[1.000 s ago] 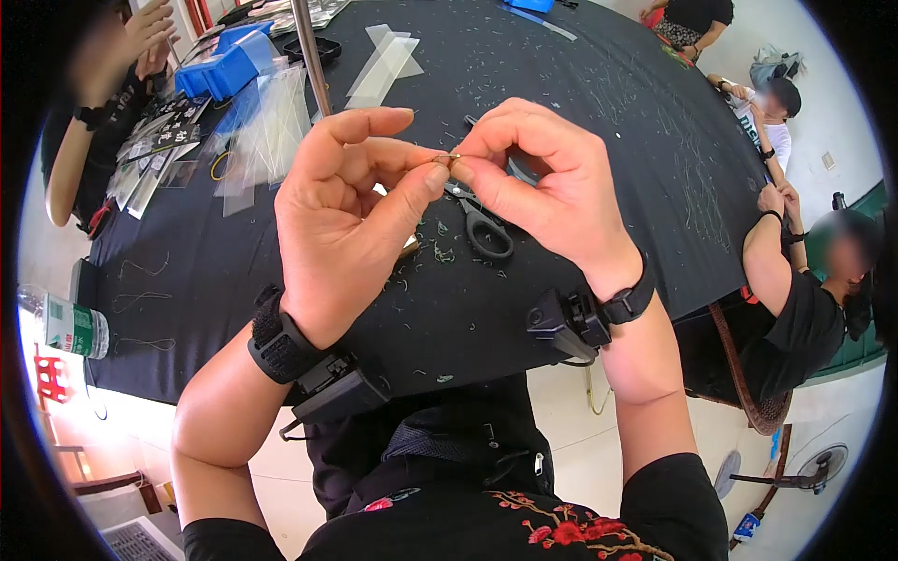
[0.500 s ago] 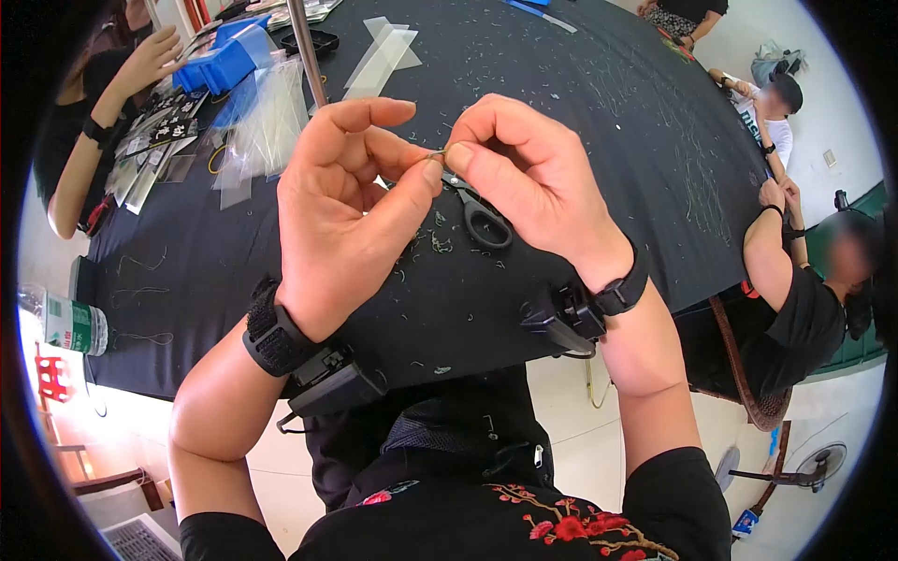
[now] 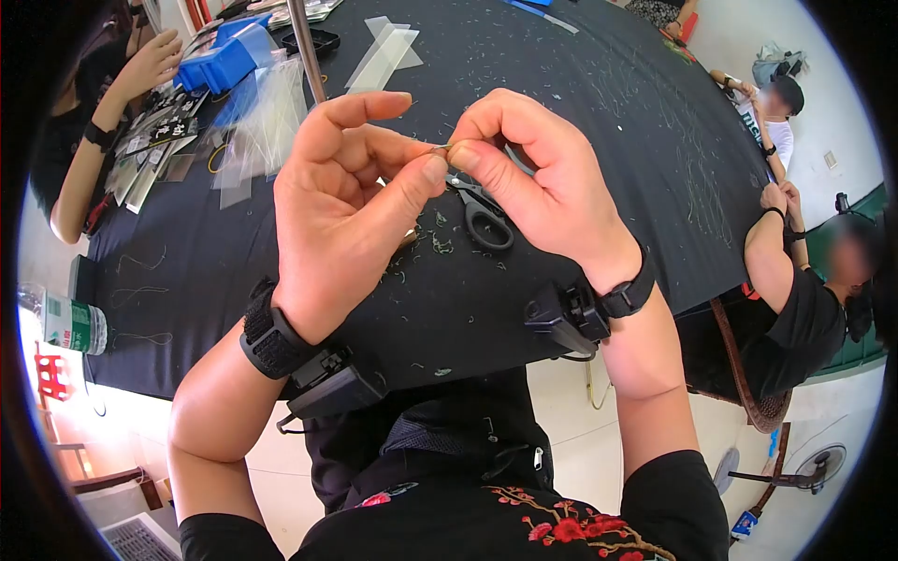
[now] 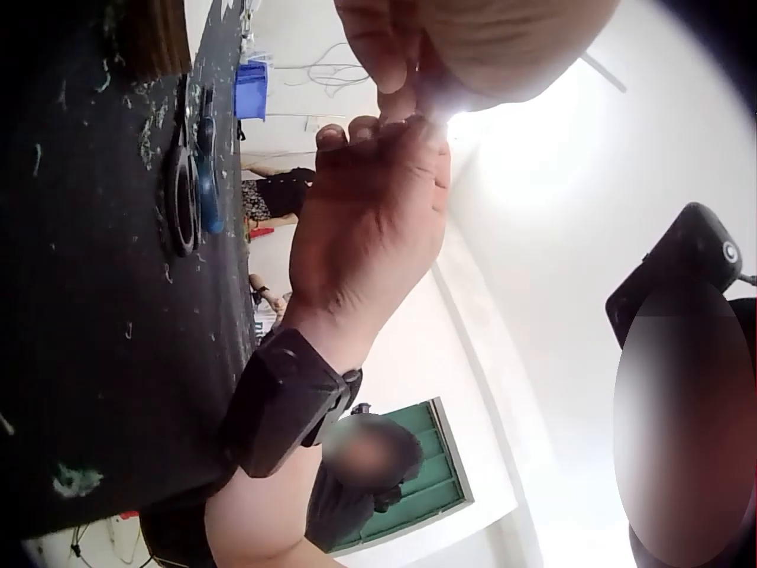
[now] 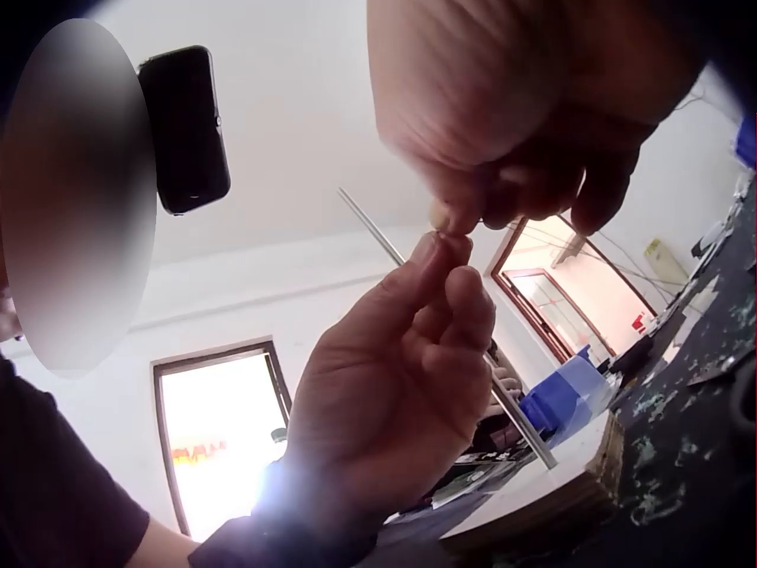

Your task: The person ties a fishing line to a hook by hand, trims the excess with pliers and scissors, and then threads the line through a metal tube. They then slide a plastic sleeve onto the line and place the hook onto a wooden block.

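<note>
Hands (image 3: 341,210) on thin strand (image 3: 440,149), above scissors (image 3: 486,222)

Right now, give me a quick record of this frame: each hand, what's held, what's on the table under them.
left hand: thumb and forefinger pinch the small piece
right hand: pinches the same piece from the other side
small piece: thin, too small to identify, held above the table
below hands: scissors lying on the black table, among thread scraps
far left: clear sleeves, blue bin
</note>
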The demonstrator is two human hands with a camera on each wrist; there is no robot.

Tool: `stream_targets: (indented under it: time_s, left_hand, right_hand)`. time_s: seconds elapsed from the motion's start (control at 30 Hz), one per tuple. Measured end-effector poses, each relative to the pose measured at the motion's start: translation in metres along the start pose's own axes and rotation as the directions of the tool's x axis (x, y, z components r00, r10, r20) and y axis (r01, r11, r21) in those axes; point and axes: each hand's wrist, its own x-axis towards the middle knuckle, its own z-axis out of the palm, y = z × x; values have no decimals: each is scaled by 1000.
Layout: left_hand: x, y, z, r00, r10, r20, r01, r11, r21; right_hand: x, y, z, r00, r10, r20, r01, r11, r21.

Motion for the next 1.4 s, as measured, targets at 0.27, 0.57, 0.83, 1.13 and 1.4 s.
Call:
stream_targets:
  time_s: [0.27,0.57,0.83,1.13,1.4]
  left_hand:
    - [0,0,1,1000,-4,-28,5,999,31]
    - [0,0,1,999,-18,47,12,991,130]
    - [0,1,2,999,29,-23,-30,999,-14]
    - [1,-1,-1,998,66,14,-67,997,50]
    - [2,-4,-2,998,62,-10,-61,995,75]
  right_hand:
    - [2,-1,1,994,-31,-109,37,998,54]
    - [1,0,3,994,-110,-27,107,990,-96]
    - [0,2,0,994,5,-111,6,994,106]
    - [1,-2,-2,999,-12,-33,12,1000,-18]
    - [2,-3,-1,997,-75,-29,71,990,-119]
